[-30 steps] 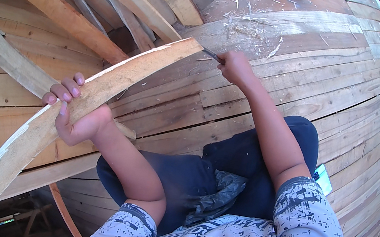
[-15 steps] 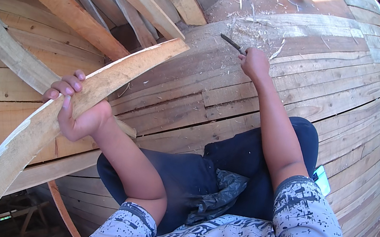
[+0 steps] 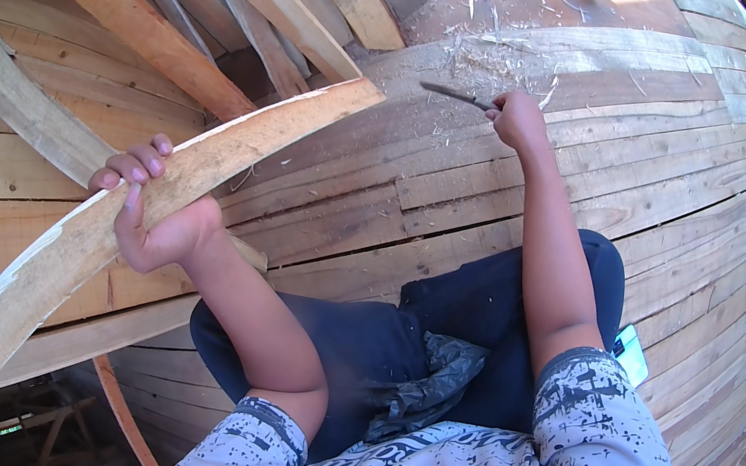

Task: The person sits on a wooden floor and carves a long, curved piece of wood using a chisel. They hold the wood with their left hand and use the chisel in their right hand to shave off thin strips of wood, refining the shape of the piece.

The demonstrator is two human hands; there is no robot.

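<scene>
My left hand (image 3: 159, 210) is wrapped around a long, curved wooden plank (image 3: 250, 137) on the left. Its fingers hook over the far edge and the thumb lies along the near side. That far edge shows pale, freshly cut wood, ragged toward the lower end. Out in front, my right hand (image 3: 518, 122) is closed on the handle of a knife (image 3: 452, 94), mostly hidden in the fist. The dark blade points left toward the plank's upper end, apart from it, above the planking.
Wood shavings (image 3: 494, 55) lie scattered on the curved planked surface (image 3: 585, 161). Boards and beams (image 3: 124, 4) lean at the upper left. Another curved timber (image 3: 28, 97) lies left of my left hand. A phone (image 3: 631, 353) rests beside my right knee.
My right hand has shifted slightly right, and the blade has swung to lie nearly level. The plank has slid a little toward the upper right at its far end, still in my left hand.
</scene>
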